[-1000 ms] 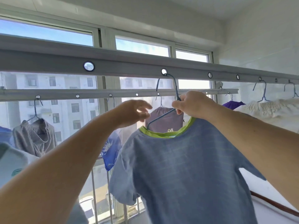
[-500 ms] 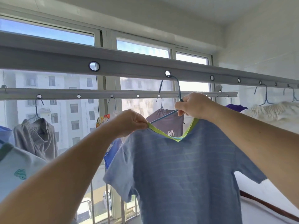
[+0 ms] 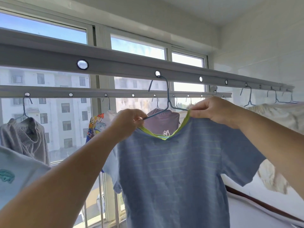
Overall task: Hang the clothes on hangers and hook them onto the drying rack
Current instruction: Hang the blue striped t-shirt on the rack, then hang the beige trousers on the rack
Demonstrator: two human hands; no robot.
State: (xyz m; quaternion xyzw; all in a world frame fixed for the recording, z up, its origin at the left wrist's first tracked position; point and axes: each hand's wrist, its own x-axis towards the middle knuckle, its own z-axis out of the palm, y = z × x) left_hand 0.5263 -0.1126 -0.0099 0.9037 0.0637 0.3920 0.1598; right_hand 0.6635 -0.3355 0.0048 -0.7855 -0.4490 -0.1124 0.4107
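A blue striped T-shirt (image 3: 177, 175) with a lime-green collar hangs on a blue wire hanger (image 3: 168, 99). The hanger's hook sits in a hole of the near grey rack bar (image 3: 125, 65). My left hand (image 3: 130, 120) pinches the collar's left side together with the hanger's left arm. My right hand (image 3: 212, 109) grips the collar's right side at the hanger's right arm. The collar is stretched wide between both hands.
A second rack bar (image 3: 82, 92) behind carries a grey sweater (image 3: 24, 135), a cartoon-print garment (image 3: 97, 125) and a mauve garment (image 3: 162, 122). A cream garment (image 3: 276, 116) hangs at the right on the near bar, and a pale blue garment (image 3: 18, 175) at the left. Windows lie beyond.
My left hand came over and took hold of the collar's left side. Both hands pulled the collar apart, spreading the shirt's shoulders along the hanger.
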